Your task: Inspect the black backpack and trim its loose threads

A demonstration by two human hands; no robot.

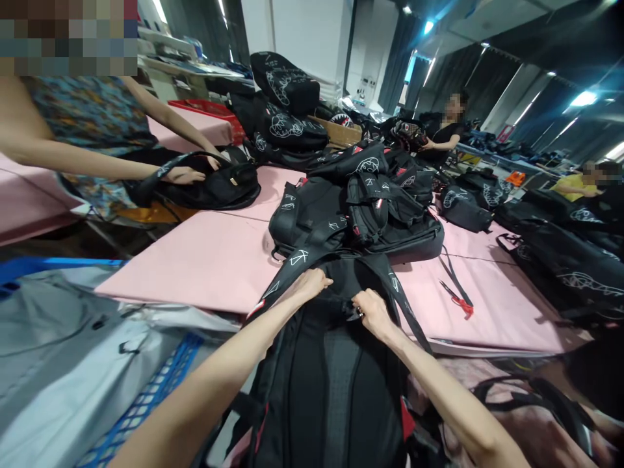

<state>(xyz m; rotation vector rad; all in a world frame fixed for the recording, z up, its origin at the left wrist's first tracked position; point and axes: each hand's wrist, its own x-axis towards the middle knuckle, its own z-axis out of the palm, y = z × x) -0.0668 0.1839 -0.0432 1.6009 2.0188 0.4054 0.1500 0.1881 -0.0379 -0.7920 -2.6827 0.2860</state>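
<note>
At the near edge of a pink bench (195,260), a black backpack (336,377) lies back-panel up, partly over the person's lap. The left hand (312,284) grasps the top of one shoulder strap (285,279). The right hand (373,311) is clenched on a small dark tool at the backpack's top seam. Doing this well likely means holding the strap taut and keeping the tool's tip clear of the fabric. Red-handled snips (458,300) lie near.

A black backpack (336,383) with white-printed straps lies back side up at the lower centre of the frame.
</note>
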